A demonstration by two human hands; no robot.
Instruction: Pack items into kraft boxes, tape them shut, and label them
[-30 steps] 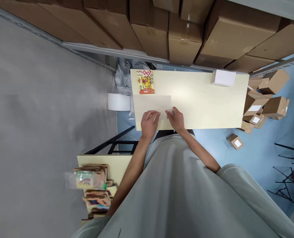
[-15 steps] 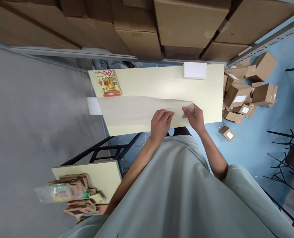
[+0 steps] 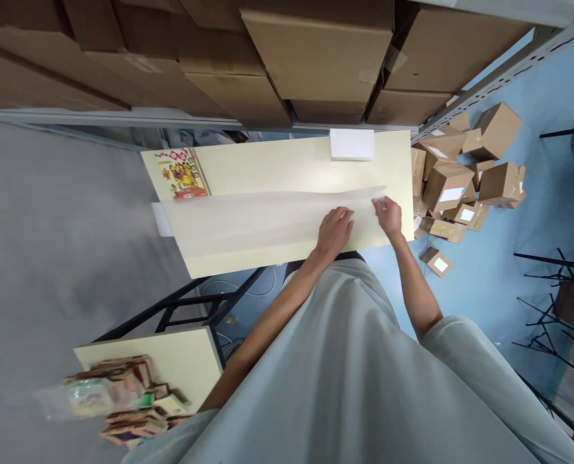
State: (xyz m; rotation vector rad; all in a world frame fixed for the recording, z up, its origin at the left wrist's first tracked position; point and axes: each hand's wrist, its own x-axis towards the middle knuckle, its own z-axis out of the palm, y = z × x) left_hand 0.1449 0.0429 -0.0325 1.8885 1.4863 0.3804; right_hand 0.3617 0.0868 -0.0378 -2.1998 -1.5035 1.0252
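A long translucent sheet (image 3: 262, 216) stretches from a white roll (image 3: 162, 218) at the table's left edge across the pale yellow table (image 3: 287, 169). My right hand (image 3: 389, 215) pinches the sheet's free end near the table's right edge. My left hand (image 3: 334, 231) rests on the sheet just left of it, fingers curled down on the sheet. A colourful printed booklet (image 3: 182, 173) lies at the table's far left corner. A white box (image 3: 351, 144) sits at the far edge.
Large cardboard boxes (image 3: 316, 58) fill the shelf beyond the table. Small cardboard boxes (image 3: 465, 177) lie piled on the blue floor at right. A second table (image 3: 171, 357) at lower left carries a stack of colourful packs (image 3: 117, 396). Black metal frames (image 3: 553, 309) stand at right.
Both hands have moved right along the table, drawing the sheet out much longer from the roll. The view has shifted right as well.
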